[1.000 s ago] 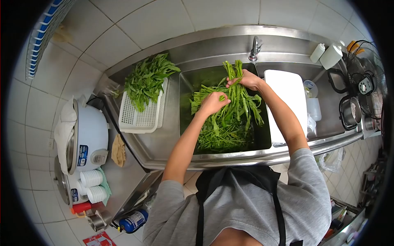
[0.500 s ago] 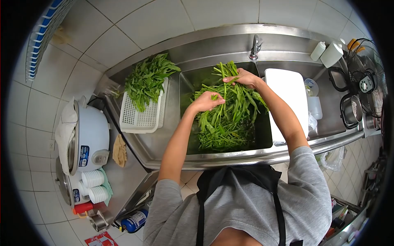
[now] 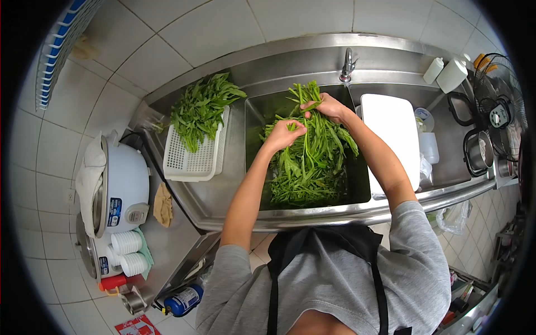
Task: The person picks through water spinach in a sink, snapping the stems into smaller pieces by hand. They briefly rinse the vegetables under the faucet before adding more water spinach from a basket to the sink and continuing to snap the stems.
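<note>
Leafy green vegetables [image 3: 310, 173] fill much of the left sink basin [image 3: 357, 192]. Over the basin's back part, my right hand [image 3: 326, 107] is wrapped round a bunch of green stems [image 3: 306, 94]. Just left of it and slightly nearer to me, my left hand [image 3: 286, 134] pinches green stems, its thumb and fingers together. More greens [image 3: 204, 109] lie on a white perforated basket [image 3: 190, 156] on the steel counter left of the basin.
A faucet [image 3: 347, 66] stands behind the basin. A white board [image 3: 391, 139] lies over part of the right basin, beside a plastic container [image 3: 428, 147]. At the left are a large cooker [image 3: 125, 184] and stacked white cups [image 3: 127, 243]. A fan [image 3: 498, 114] stands at the far right.
My left hand has moved slightly up, nearer to my right hand. The bunch in my right hand has shifted, and its hanging leaves have swung left.
</note>
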`<state>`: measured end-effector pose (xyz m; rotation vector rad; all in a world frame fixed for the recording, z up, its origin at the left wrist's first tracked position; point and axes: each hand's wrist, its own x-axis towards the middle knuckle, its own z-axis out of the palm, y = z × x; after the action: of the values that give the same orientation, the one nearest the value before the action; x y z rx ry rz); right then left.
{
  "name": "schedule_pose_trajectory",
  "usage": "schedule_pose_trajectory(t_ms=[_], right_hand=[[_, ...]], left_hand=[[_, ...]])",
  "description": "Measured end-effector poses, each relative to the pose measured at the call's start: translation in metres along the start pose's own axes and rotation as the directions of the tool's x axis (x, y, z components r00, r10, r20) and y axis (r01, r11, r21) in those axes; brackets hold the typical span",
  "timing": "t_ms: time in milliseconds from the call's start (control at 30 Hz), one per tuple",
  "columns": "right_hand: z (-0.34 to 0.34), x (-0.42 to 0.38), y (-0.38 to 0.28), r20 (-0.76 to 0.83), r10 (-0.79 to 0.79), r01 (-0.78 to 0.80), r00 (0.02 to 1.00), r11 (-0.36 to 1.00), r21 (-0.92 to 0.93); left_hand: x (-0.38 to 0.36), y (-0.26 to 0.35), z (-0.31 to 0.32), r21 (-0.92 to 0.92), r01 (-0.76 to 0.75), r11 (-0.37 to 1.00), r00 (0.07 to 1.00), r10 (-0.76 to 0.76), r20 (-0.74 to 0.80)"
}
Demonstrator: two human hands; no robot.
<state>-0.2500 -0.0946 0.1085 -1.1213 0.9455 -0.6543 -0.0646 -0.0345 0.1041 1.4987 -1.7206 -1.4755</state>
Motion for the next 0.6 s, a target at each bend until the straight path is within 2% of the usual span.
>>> schedule_pose_trajectory(t_ms=[67,133,167,233,267,300,333,433,467,567,600], right_hand=[[0.002,-0.002,0.000,-0.030,-0.013,0.014,0.999,1.000,0.014],[0.005,-0.005,0.000,-0.078,-0.029,0.033,0.997,0.998,0.051],[0.008,-0.005,0.002,-0.110,-0.090,0.092,0.990,0.996,0.012],[0.013,-0.005,0.009,-0.167,-0.217,0.207,0.962,0.976,-0.075],[0.017,-0.008,0.011,-0.204,-0.184,0.199,0.962,0.978,0.058],[0.017,-0.010,0.011,-0.191,-0.178,0.191,0.965,0.980,0.053],[0.015,-0.012,0.011,-0.180,-0.172,0.183,0.969,0.982,0.046],[0.005,-0.014,0.014,-0.132,-0.149,0.147,0.980,0.989,-0.024],[0.002,-0.013,0.016,-0.118,-0.129,0.128,0.985,0.992,-0.020],[0.006,-0.013,0.017,-0.046,-0.056,0.056,0.997,0.998,0.003],[0.011,-0.013,0.015,-0.028,-0.037,0.037,0.999,0.999,-0.016]], left_hand=[[0.002,0.000,0.001,-0.031,0.018,0.999,0.999,-0.019,-0.040],[0.010,-0.013,0.004,-0.274,0.012,0.962,0.986,-0.056,-0.155],[0.015,-0.020,0.006,-0.388,-0.002,0.922,0.975,-0.085,-0.207],[0.020,-0.031,0.008,-0.548,0.021,0.836,0.935,-0.210,-0.285],[0.022,-0.042,0.009,-0.629,0.025,0.777,0.911,-0.277,-0.307],[0.019,-0.046,0.009,-0.703,0.022,0.710,0.882,-0.345,-0.321],[0.013,-0.053,0.006,-0.640,0.051,0.767,0.880,-0.337,-0.334],[0.008,-0.084,-0.003,-0.517,0.012,0.856,0.886,-0.249,-0.390],[0.012,-0.097,-0.009,-0.496,-0.034,0.868,0.886,-0.204,-0.417],[-0.001,-0.074,-0.011,-0.535,-0.141,0.833,0.929,-0.076,-0.363],[0.007,-0.082,-0.012,-0.467,-0.232,0.853,0.939,0.072,-0.336]])
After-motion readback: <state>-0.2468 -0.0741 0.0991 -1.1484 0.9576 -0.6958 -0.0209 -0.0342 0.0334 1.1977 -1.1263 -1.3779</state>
